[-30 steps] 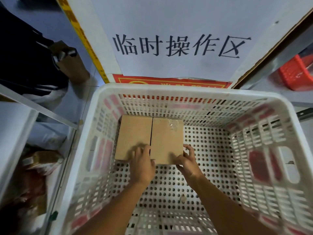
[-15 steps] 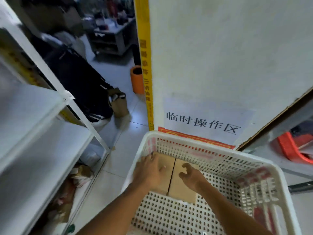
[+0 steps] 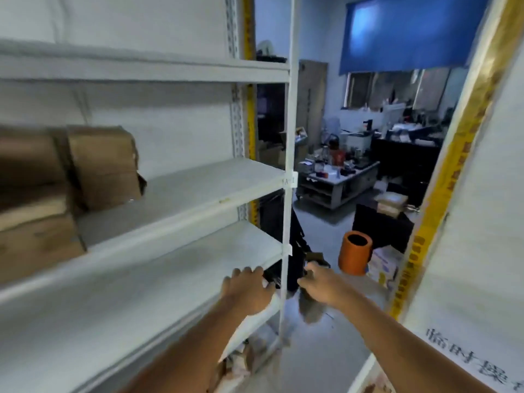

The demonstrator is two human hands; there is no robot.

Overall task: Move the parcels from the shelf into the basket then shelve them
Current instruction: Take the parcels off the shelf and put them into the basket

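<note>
Both hands empty: left hand [image 3: 248, 289] loosely spread, right hand [image 3: 317, 285] loosely curled. Parcels [image 3: 105, 165] stacked at far left of shelf [image 3: 198, 188]; basket not seen. Stacked boxes could be toppled if grabbed hastily; view blurred.

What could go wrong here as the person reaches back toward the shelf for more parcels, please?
1. The remaining parcels sit stacked at the far left of the middle shelf, well away from both empty hands, so a stretched reach could topple the stack.
2. The left hand and right hand are raised either side of the shelf post; a quick swing might knock it.
3. The view is blurred, which suggests fast head motion, so a grab may be misjudged.
</note>
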